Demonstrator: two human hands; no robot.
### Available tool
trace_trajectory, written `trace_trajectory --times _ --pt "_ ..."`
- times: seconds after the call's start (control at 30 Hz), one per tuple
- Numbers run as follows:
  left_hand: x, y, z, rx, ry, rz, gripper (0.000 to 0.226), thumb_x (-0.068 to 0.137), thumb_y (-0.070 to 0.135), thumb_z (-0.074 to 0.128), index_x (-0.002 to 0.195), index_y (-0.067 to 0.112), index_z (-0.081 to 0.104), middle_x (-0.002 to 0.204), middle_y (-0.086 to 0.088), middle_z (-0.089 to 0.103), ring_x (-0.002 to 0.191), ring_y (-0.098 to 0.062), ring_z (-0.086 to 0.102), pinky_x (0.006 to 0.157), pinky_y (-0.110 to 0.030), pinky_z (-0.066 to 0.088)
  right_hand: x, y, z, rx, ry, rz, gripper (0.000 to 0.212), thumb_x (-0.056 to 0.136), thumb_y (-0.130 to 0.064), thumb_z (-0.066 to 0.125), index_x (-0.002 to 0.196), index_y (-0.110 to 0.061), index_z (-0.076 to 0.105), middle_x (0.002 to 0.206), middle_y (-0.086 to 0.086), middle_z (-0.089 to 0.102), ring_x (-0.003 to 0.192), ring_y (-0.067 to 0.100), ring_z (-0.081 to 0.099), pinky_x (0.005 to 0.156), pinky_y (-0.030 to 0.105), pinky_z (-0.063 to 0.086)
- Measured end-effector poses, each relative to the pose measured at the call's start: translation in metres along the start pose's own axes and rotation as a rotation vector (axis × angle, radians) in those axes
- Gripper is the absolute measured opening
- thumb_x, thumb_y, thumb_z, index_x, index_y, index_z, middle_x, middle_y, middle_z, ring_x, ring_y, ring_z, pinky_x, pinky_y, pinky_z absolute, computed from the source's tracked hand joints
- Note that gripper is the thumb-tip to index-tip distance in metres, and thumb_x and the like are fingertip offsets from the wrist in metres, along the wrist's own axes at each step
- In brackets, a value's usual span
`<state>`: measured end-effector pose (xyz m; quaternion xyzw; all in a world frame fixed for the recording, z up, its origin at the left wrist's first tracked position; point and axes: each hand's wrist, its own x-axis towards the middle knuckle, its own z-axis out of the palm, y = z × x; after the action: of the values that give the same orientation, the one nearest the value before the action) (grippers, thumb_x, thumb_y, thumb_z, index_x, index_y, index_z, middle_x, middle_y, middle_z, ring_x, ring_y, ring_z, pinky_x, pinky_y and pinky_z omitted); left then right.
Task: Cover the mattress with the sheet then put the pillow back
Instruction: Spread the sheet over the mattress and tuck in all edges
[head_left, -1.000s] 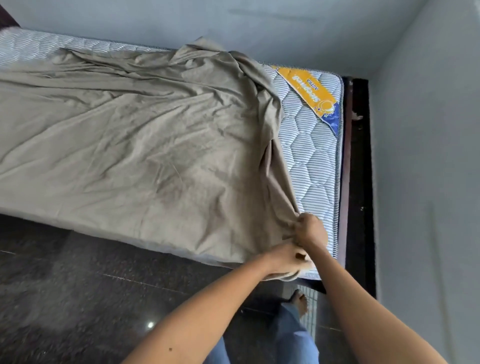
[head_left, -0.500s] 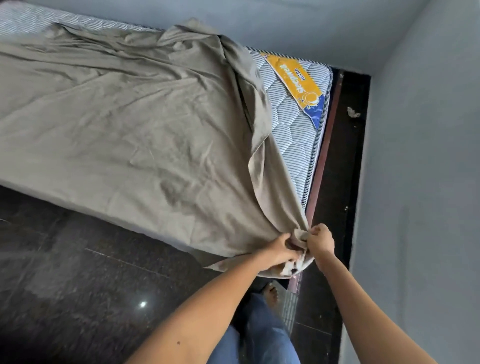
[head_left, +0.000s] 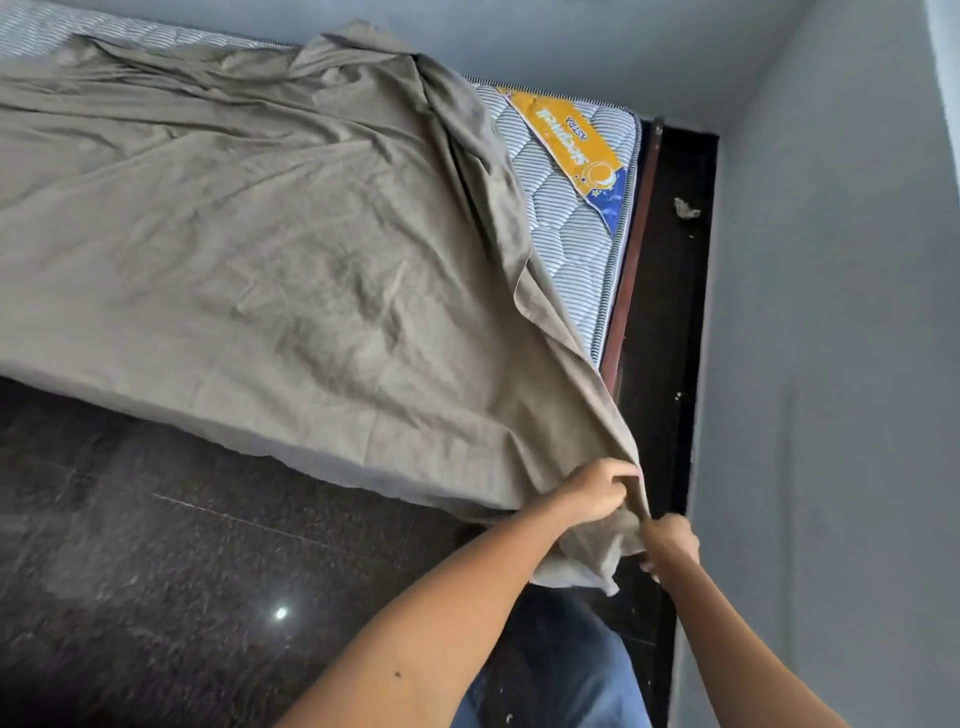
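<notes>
A wrinkled taupe sheet (head_left: 270, 249) lies over most of the striped quilted mattress (head_left: 571, 234). The mattress's right end with its orange and blue label (head_left: 571, 143) is bare, and a strip at the far left is bare too. My left hand (head_left: 597, 491) pinches the sheet's near right corner, just off the mattress's near right corner. My right hand (head_left: 670, 543) grips the same corner lower down, where the cloth hangs over the floor. No pillow is in view.
A dark wooden bed frame rail (head_left: 631, 275) runs along the mattress's right end. Beyond it a narrow strip of dark floor (head_left: 670, 312) meets the grey wall (head_left: 831, 364). Dark polished floor (head_left: 182, 571) lies in front of the bed. My jeans-clad legs (head_left: 561, 665) stand below.
Both hands have drawn the sheet corner off the mattress toward me and to the right. The sheet now covers the near right corner, and my right hand has dropped below the left.
</notes>
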<state>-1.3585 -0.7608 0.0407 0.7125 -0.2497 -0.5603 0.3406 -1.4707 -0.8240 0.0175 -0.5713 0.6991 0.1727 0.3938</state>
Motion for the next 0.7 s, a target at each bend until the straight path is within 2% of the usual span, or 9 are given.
trace_trajectory --times 0.1,0.23,0.37,0.43,0.47,0.53,0.6,0.7 --pt "0.002 -0.003 0.015 0.034 -0.019 0.002 0.046 0.093 -0.002 0.034 0.135 0.008 0.050 0.146 -0.006 0.042 0.137 -0.018 0.034 0.110 -0.019 0.023 0.002 0.003 0.003 0.049 -0.049 -0.058 0.019 0.088 -0.017 0.050 0.100 -0.004 0.056 0.083 0.013 0.053 0.071 0.027 0.050 0.061 0.033 0.042" --pt "0.009 -0.010 0.015 0.059 0.033 -0.020 0.044 0.093 0.001 0.038 0.133 0.011 0.053 0.136 -0.007 0.054 0.126 -0.021 0.048 0.100 -0.025 0.037 0.018 -0.032 -0.007 0.090 -0.056 -0.163 0.012 0.087 -0.010 0.048 0.093 -0.009 0.058 0.088 0.013 0.057 0.079 0.029 0.053 0.064 0.033 0.044" --pt "0.033 -0.026 0.005 0.195 0.235 -0.054 0.040 0.089 0.003 0.041 0.122 0.013 0.061 0.129 -0.005 0.058 0.120 -0.021 0.052 0.101 -0.030 0.042 0.049 -0.061 -0.010 0.059 -0.130 -0.234 0.021 0.084 -0.007 0.048 0.065 -0.010 0.056 0.070 0.011 0.056 0.068 0.026 0.050 0.065 0.036 0.044" --pt "0.052 -0.032 -0.001 0.234 0.343 -0.061 0.036 0.088 0.004 0.044 0.117 0.013 0.063 0.126 -0.003 0.057 0.117 -0.022 0.053 0.097 -0.030 0.043 0.068 -0.079 -0.010 0.034 -0.136 -0.287 0.028 0.087 -0.008 0.048 0.060 -0.013 0.052 0.066 0.008 0.054 0.069 0.026 0.051 0.064 0.032 0.040" --pt "0.062 -0.037 -0.004 0.259 0.397 -0.066 0.034 0.088 0.005 0.046 0.116 0.014 0.063 0.126 -0.003 0.056 0.116 -0.022 0.052 0.097 -0.031 0.043 0.079 -0.088 -0.008 0.021 -0.147 -0.321 0.024 0.088 -0.008 0.048 0.066 -0.011 0.057 0.071 0.009 0.057 0.075 0.028 0.054 0.066 0.032 0.041" --pt "0.082 -0.047 -0.009 0.330 0.504 -0.103 0.036 0.088 0.006 0.048 0.118 0.018 0.061 0.128 0.000 0.051 0.117 -0.023 0.048 0.098 -0.030 0.041 0.101 -0.108 -0.001 0.002 -0.169 -0.403 0.019 0.089 -0.007 0.047 0.095 -0.005 0.066 0.096 0.015 0.065 0.092 0.033 0.060 0.077 0.035 0.048" --pt "0.097 -0.059 -0.013 0.398 0.598 -0.136 0.039 0.087 0.004 0.047 0.119 0.022 0.060 0.132 0.004 0.046 0.119 -0.023 0.043 0.098 -0.029 0.038 0.118 -0.125 0.010 -0.067 -0.183 -0.492 0.030 0.089 -0.007 0.047 0.117 -0.006 0.059 0.115 0.014 0.063 0.104 0.033 0.059 0.086 0.037 0.049" --pt "0.110 -0.072 -0.018 0.420 0.665 -0.105 0.038 0.082 -0.004 0.045 0.105 0.018 0.065 0.122 0.004 0.052 0.110 -0.024 0.048 0.092 -0.027 0.039 0.135 -0.141 0.029 -0.137 -0.233 -0.593 0.036 0.090 -0.014 0.052 0.125 -0.009 0.049 0.125 0.014 0.054 0.107 0.033 0.057 0.084 0.037 0.047"
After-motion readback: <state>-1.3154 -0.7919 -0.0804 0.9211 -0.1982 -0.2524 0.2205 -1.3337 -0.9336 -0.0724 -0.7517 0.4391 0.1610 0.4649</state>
